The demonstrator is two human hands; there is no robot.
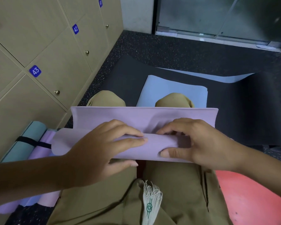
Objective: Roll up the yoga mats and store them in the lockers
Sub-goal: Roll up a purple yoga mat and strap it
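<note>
— What does the head camera catch?

— A seated person in khaki trousers (177,184) holds a lilac mat (144,120) across the lap, its near part wound into a roll and its loose end lying over the knees.

— And the hands?

— The left hand (104,153) clamps the roll, fingers over the top, thumb beneath. The right hand (199,143) does the same just beside it, its grip closed round the roll with fingertips tucked at the seam.

— Where are the other mats?

— A pale blue mat (173,88) lies folded on a black mat (128,78) on the speckled floor (152,44). Rolled mats, one teal (28,140) with a black strap, lie at the foot of the lockers (39,38), whose doors, numbered 41 to 43, are closed. A red mat (250,197) shows at right.
</note>
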